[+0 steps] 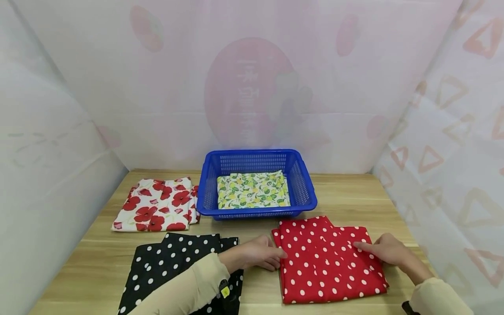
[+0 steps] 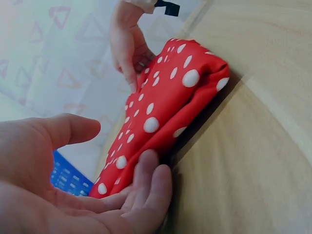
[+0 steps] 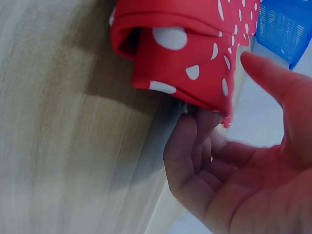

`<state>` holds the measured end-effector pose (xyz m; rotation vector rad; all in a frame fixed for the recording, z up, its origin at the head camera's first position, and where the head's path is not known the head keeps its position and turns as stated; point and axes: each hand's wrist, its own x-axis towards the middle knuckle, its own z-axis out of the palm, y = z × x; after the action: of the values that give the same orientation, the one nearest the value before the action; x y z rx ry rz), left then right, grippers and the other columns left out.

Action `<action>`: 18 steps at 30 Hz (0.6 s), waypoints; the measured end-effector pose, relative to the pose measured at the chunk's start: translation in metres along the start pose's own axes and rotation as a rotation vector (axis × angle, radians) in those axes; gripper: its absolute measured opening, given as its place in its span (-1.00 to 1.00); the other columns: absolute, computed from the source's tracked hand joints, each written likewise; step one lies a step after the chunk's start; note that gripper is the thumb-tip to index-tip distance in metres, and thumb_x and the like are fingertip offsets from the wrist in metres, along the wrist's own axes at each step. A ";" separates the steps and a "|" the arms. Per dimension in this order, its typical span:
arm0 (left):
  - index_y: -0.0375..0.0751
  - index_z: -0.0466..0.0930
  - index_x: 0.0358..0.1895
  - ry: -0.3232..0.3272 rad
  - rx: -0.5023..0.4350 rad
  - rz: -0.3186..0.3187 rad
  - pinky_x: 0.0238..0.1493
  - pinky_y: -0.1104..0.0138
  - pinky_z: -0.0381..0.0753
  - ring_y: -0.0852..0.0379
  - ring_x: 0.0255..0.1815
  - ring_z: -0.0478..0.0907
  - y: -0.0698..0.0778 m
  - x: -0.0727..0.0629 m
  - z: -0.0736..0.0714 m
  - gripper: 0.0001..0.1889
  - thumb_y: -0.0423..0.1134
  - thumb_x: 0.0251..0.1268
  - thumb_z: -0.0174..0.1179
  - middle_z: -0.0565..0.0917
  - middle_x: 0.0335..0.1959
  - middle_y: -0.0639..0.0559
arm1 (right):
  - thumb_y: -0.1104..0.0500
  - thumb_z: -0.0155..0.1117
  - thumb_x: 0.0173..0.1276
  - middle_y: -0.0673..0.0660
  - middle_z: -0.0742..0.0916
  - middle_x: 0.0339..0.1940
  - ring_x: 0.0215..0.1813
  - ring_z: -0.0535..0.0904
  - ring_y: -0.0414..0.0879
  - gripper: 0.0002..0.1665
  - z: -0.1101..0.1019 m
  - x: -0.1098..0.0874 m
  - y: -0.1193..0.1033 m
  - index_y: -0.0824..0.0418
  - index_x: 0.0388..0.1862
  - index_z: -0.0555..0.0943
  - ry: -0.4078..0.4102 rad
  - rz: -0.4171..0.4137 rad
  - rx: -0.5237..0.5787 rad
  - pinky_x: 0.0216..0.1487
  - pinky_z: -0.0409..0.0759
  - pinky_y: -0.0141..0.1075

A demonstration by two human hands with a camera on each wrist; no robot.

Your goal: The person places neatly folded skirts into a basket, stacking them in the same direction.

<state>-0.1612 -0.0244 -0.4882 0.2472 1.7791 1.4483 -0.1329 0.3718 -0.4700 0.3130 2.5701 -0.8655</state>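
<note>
A folded red cloth with white polka dots point(image 1: 327, 262) lies on the table at front right. At its left edge is my left hand point(image 1: 261, 253); in the left wrist view the fingertips point(image 2: 151, 170) touch the cloth's side while the thumb stands apart from it. My right hand point(image 1: 387, 249) is at the cloth's right edge. In the right wrist view its bent fingers point(image 3: 183, 141) reach the lower edge, fingertips partly hidden under the fabric, and the thumb is raised above. A folded black polka-dot cloth point(image 1: 157, 267) lies partly beneath my left forearm.
Behind the red cloth stands a blue plastic basket point(image 1: 256, 213) holding a folded lemon-print cloth point(image 1: 253, 190). A folded white cloth with red flowers point(image 1: 157, 208) lies left of the basket. Printed sheets point(image 1: 169, 87) enclose the wooden table point(image 1: 346, 192) at the back and sides.
</note>
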 end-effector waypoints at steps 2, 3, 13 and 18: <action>-0.37 0.73 -0.23 0.036 0.024 0.007 -0.06 0.20 0.85 0.14 -0.34 0.68 -0.001 0.004 0.005 -0.74 -0.17 0.46 0.33 0.79 -0.30 -0.04 | -0.25 0.39 0.43 -0.03 0.57 -0.74 -0.58 0.45 -0.19 -0.36 -0.001 0.000 0.001 0.11 -0.70 0.50 -0.020 -0.009 0.025 -0.48 0.38 -0.40; -0.36 0.73 -0.25 0.057 0.035 0.008 -0.08 0.20 0.85 0.14 -0.35 0.69 -0.001 0.005 0.007 -0.74 -0.17 0.45 0.35 0.80 -0.30 -0.04 | -0.24 0.40 0.44 -0.02 0.61 -0.70 -0.55 0.50 -0.18 -0.39 -0.001 0.000 0.002 0.14 -0.65 0.55 -0.028 -0.011 0.033 -0.46 0.41 -0.39; -0.42 0.61 -0.28 0.152 -0.024 0.061 -0.13 0.12 0.86 -0.02 -0.20 0.85 -0.007 0.013 0.015 -0.74 -0.26 0.36 0.44 0.83 -0.21 -0.11 | -0.04 0.41 0.48 0.07 0.78 -0.36 -0.31 0.65 -0.11 -0.57 0.001 -0.003 0.004 0.36 -0.10 0.71 -0.042 -0.054 0.068 -0.29 0.61 -0.31; -0.46 0.63 -0.27 0.150 -0.096 0.081 -0.17 0.15 0.86 -0.04 -0.19 0.86 -0.012 0.015 0.015 -0.80 -0.35 0.35 0.42 0.81 -0.19 -0.15 | 0.03 0.39 0.50 0.10 0.78 -0.30 -0.28 0.69 -0.10 -0.53 0.003 -0.002 0.007 0.46 0.04 0.67 -0.092 -0.087 0.147 -0.27 0.70 -0.30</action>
<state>-0.1570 -0.0075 -0.5057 0.1662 1.8305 1.6434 -0.1279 0.3751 -0.4747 0.1991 2.4563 -1.0774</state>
